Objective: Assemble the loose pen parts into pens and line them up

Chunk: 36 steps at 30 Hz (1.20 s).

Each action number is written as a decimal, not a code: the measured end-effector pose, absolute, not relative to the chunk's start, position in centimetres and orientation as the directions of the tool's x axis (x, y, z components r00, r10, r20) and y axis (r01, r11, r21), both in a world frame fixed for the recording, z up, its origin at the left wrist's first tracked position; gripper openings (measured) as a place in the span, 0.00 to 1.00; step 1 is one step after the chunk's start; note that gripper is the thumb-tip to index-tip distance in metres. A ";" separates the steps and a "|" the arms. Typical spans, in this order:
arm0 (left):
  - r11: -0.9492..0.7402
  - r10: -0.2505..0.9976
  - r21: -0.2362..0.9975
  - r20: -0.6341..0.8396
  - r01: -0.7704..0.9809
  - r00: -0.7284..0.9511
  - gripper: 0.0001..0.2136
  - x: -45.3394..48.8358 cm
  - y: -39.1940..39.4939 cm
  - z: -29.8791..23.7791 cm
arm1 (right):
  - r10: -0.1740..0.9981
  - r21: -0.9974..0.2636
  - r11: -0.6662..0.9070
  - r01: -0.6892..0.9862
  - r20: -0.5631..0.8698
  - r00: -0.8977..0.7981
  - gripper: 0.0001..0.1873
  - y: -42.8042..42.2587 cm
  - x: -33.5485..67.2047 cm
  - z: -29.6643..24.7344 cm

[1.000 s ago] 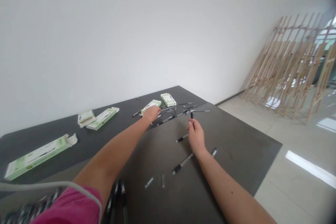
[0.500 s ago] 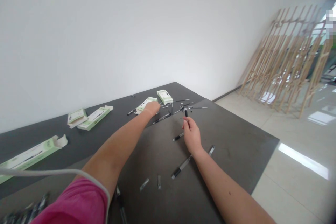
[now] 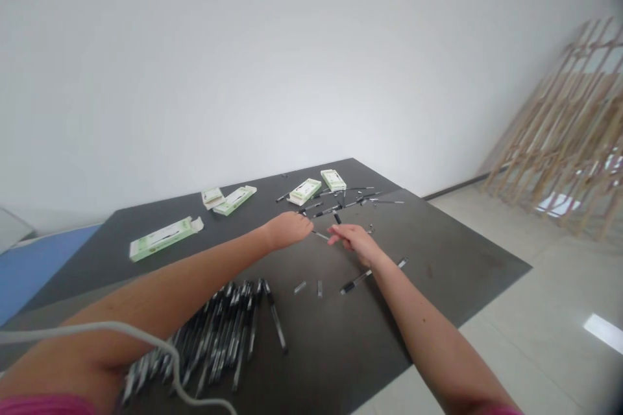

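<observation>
My left hand (image 3: 289,230) is closed, its fingers mostly turned away from view. A thin pen refill (image 3: 320,235) sticks out from its fingertips towards my right hand. My right hand (image 3: 357,241) pinches a pen barrel (image 3: 337,216) with a black grip, pointing up and away. The two hands are close together above the dark table. Beyond them lie scattered pens and thin pen parts (image 3: 363,198). One clear pen with a black grip (image 3: 357,281) rests below my right wrist. Two small clear pieces, probably pen caps, (image 3: 300,287) lie nearer to me.
A large pile of black-and-clear pens (image 3: 219,331) lies beside my left forearm. Several green-and-white pen boxes (image 3: 163,238) stand along the table's (image 3: 452,272) far side. A white cable (image 3: 121,331) crosses in front of my left arm. Wooden frames (image 3: 564,123) lean against the wall.
My left hand has come back from the pen box at the far side to beside my right hand, with a refill in it. The view has turned left, showing the pen pile.
</observation>
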<state>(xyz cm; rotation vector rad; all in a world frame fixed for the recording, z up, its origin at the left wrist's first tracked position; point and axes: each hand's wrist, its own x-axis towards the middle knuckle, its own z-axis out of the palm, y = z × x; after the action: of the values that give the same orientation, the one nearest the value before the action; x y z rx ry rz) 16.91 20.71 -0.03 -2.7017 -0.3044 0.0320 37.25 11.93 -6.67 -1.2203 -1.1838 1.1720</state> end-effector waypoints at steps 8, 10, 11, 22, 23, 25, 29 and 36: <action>-0.899 0.094 -0.416 0.113 0.133 0.989 0.11 15.8 18.1 0.2 | 0.985 -0.994 -0.096 0.047 -0.102 -0.140 0.18 11.3 35.6 -7.4; -0.901 0.086 -0.412 0.137 0.136 0.987 0.10 15.6 17.8 0.1 | 0.984 -0.992 -0.111 0.058 -0.118 -0.130 0.18 11.4 35.2 -7.7; -0.901 0.080 -0.413 0.145 0.134 0.986 0.10 15.5 17.5 0.0 | 0.985 -0.992 -0.115 0.059 -0.121 -0.121 0.18 11.4 35.0 -7.9; -0.380 0.886 0.813 0.183 0.441 0.427 0.15 15.7 14.6 -2.3 | 0.984 -0.987 -0.108 -0.120 -0.089 -0.153 0.21 11.2 34.9 -7.4; -0.323 0.887 0.871 0.142 0.371 0.440 0.15 16.1 14.7 -2.5 | 0.981 -0.986 -0.114 -0.125 -0.092 -0.168 0.21 11.1 34.7 -7.3; -0.264 0.887 0.932 0.133 0.250 0.442 0.14 16.7 15.0 -2.7 | 0.977 -0.984 -0.121 -0.131 -0.094 -0.192 0.20 10.8 34.4 -7.2; -0.185 0.929 0.980 0.150 0.074 0.338 0.15 17.1 16.1 -2.2 | 0.977 -0.985 -0.095 -0.146 -0.064 -0.202 0.19 10.4 34.0 -7.1; -0.150 0.973 0.975 0.174 -0.162 0.148 0.15 16.0 18.1 -0.1 | 0.986 -0.996 0.089 0.026 0.084 -0.142 0.22 10.8 34.3 -8.0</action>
<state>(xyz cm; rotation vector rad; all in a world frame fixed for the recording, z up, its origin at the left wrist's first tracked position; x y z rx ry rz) 15.96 18.10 -0.09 -2.7153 -1.8951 -2.6872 34.27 10.81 -7.96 -1.0982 -1.3763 1.2301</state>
